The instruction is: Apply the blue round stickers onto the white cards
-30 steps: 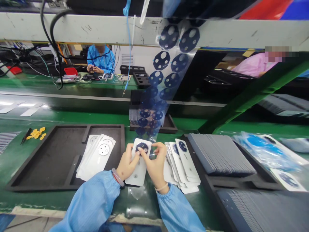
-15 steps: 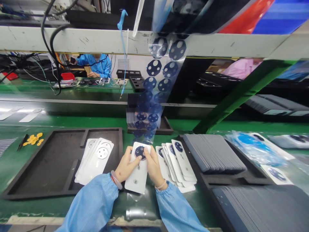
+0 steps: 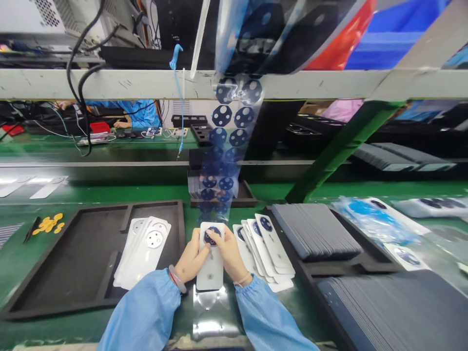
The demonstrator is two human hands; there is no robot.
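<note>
Between my hands is a white phone back panel [image 3: 209,265], nearly upright in view, with a dark blue round camera sticker [image 3: 210,240] near its top. My left hand [image 3: 190,256] grips its left edge, thumb on the face below the sticker. My right hand [image 3: 231,254] holds the right edge, its thumb pressing on the round sticker. Right of my hands lies a fanned stack of white panels [image 3: 272,251] with dark round stickers. To the left, white panels [image 3: 142,256] with bare round camera areas lean in a black tray [image 3: 66,263].
A clear strip of dark blue round stickers [image 3: 222,116] hangs ahead of my hands. Grey panels [image 3: 314,229] fill a black tray on the right. Yellow pieces [image 3: 47,223] lie far left. A green post [image 3: 340,151] slants at right. A co-worker's blue sleeve [image 3: 144,113] shows beyond.
The panel has turned from slightly tilted to nearly straight in my hands. My right thumb has moved left and down onto the round sticker. The whole view has shifted a little.
</note>
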